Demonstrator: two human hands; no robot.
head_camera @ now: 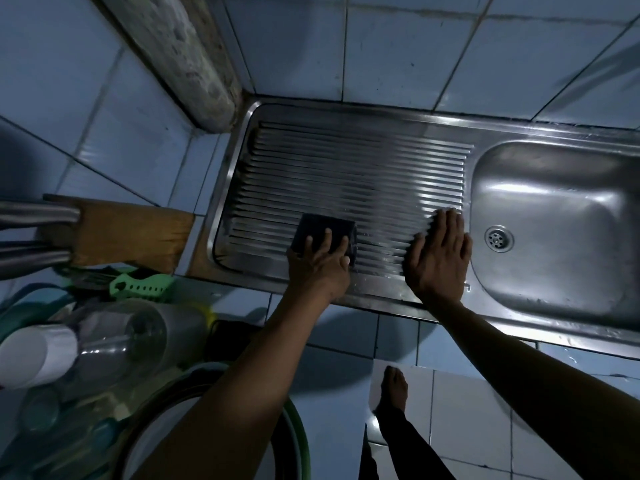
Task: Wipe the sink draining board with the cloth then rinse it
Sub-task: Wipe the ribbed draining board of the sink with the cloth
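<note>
Left hand (320, 268) pressed the dark folded cloth (323, 233) flat against the near ribs of the draining board (346, 161), fingers spread over it; right hand (438, 259) lay open beside the basin (554, 223). Wiping seemed under way, with the rinse not yet begun.

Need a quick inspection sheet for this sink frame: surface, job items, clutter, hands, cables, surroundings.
Surface: ribbed steel draining board, wet sheen near the sink basin.
Job's things: dark cloth lies on the board's near edge.
Clutter: wooden board, green utensil and clear containers left of the sink.
Grippers: left hand presses the cloth; right hand rests flat on the board.
Cables: nothing seen.
Surroundings: blue wall tiles, dim light.
</note>
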